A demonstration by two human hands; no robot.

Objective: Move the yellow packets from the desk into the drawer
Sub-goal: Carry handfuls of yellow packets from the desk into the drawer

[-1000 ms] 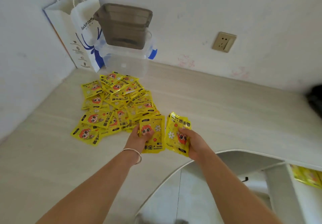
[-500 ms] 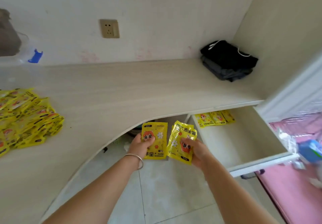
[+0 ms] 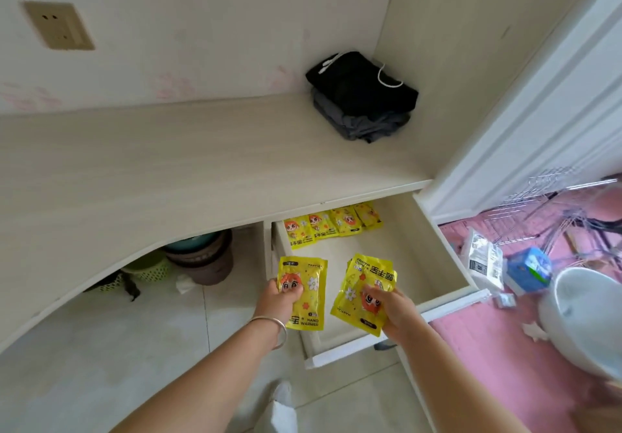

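My left hand (image 3: 279, 301) grips a yellow hand-warmer packet (image 3: 308, 284) upright, over the left front corner of the open white drawer (image 3: 447, 304). My right hand (image 3: 392, 308) holds a small stack of yellow packets (image 3: 365, 281), tilted, above the drawer's front part. Several more yellow packets (image 3: 331, 224) lie in a row at the back of the drawer, partly under the edge of the pale wooden desk (image 3: 168, 170). The pile on the desk is out of view.
Folded black and grey clothes (image 3: 361, 96) sit on the desk's far right corner. Under the desk stand stacked bins (image 3: 205, 257) and a green basket (image 3: 148, 267). To the right are a white door (image 3: 538, 102), a pink floor with clutter and a white bowl (image 3: 585, 318).
The view has swung right from the packet pile to the drawer. Both hands have carried their packets from the desk edge to above the open drawer.
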